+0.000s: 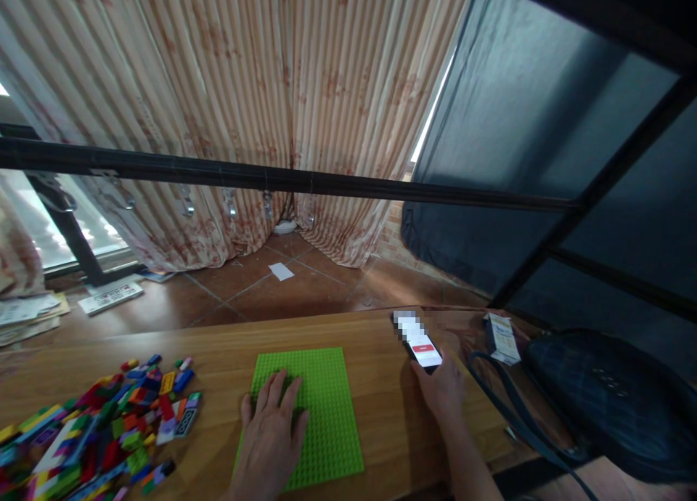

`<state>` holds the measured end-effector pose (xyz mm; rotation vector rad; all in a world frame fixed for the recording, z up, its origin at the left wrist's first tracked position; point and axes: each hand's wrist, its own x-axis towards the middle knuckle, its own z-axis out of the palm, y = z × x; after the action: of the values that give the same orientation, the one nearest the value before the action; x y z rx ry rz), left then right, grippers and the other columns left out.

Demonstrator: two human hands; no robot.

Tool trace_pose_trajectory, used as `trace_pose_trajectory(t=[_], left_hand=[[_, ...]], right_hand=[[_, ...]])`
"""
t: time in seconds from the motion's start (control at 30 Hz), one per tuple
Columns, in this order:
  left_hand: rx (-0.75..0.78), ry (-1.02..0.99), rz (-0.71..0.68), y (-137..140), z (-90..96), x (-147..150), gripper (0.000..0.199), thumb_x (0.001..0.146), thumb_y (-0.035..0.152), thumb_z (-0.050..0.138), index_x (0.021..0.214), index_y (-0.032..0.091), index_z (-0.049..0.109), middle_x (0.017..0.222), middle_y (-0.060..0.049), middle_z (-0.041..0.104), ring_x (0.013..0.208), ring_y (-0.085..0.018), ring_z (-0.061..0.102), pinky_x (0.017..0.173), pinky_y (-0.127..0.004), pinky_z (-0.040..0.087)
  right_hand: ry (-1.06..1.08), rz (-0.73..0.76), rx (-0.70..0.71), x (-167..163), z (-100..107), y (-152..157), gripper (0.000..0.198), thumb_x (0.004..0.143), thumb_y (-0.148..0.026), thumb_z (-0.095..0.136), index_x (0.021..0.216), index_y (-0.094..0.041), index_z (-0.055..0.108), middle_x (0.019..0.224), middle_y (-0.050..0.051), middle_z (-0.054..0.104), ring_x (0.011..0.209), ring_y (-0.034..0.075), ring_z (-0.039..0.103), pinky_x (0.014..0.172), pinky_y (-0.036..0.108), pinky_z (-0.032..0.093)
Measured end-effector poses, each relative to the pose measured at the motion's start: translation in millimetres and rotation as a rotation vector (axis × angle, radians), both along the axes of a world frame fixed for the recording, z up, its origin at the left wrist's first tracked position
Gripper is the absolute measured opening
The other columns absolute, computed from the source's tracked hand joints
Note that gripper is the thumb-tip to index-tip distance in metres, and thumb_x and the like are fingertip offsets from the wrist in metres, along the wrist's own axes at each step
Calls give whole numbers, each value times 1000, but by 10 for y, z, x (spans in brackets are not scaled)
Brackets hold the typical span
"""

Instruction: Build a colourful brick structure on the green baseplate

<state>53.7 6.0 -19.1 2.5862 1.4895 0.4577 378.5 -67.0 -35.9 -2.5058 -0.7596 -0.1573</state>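
Left hand [271, 436] palm-down, fingers [276, 389] spread over green baseplate [329, 421]; outstretched right hand [443, 390] gripping phone [425, 354] (lit up).

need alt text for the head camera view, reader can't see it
A person's left hand lies spread on a green baseplate on a wooden table, while the right hand holds a lit phone by its lower end. Multicoloured toy bricks are heaped at left; a dark bag sits at right.
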Motion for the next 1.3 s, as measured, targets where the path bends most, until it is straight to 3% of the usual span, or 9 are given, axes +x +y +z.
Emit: trace_pose_trajectory(t=[0.4,0.57,0.63,0.73,0.8,0.87,0.97,1.1,1.3], left_hand=[[-18,20,9,4,42,24,44,89,25,39,129,21,57,141,-13,49,131,-31,40,105,-60,26],[-23,-3,-1,7,33,15,44,89,26,41,130,21,56,141,-13,49,130,-31,40,104,-61,26],[-19,-18,-3,1,38,13,44,88,25,41,130,21,56,140,-13,50,130,-30,40,105,-60,26],[-26,-31,2,-13,51,17,44,88,25,43,129,21,56,140,-14,49,130,-31,40,105,-60,26],[-27,-44,4,-17,54,19,44,88,25,44,129,21,56,140,-13,49,130,-31,40,105,-60,26],[-30,-68,0,-8,48,17,43,88,25,44,128,22,57,140,-13,50,129,-31,42,105,-60,27],[-44,-153,19,36,35,-4,41,90,23,39,127,22,57,137,-12,52,126,-29,46,104,-57,32],[-22,-335,44,130,82,-123,39,92,20,37,125,18,56,132,-12,56,122,-24,51,102,-48,41],[32,-492,195,365,354,-752,33,89,20,44,116,16,62,118,-10,65,114,-20,57,101,-38,44]], right_hand=[[19,7,29,-64,36,-26,79,76,-46,58,139,-2,37,132,25,51,122,38,47,99,47,37],[-51,-17,139,-155,224,-24,77,76,-42,60,136,1,39,132,28,50,124,39,45,100,49,36],[-74,43,245,-342,327,-11,70,78,-41,57,134,-2,42,130,26,51,123,37,46,100,49,37],[14,305,383,-854,414,5,53,85,-42,48,127,-10,50,119,19,60,110,30,56,94,46,45],[49,603,347,-1267,411,8,39,87,-34,46,121,-17,56,121,13,60,113,25,56,97,42,45],[46,776,261,-1629,382,16,33,85,-25,48,115,-19,62,125,11,59,117,24,54,99,40,44],[37,833,129,-1946,338,61,34,81,-15,48,110,-19,65,122,10,62,114,25,56,98,43,45],[6,890,-25,-1991,284,138,32,76,-12,50,101,-20,69,120,9,64,113,29,55,96,45,44],[-27,864,-15,-1856,93,256,30,81,-25,47,99,-21,71,114,9,67,107,29,58,96,47,42]])
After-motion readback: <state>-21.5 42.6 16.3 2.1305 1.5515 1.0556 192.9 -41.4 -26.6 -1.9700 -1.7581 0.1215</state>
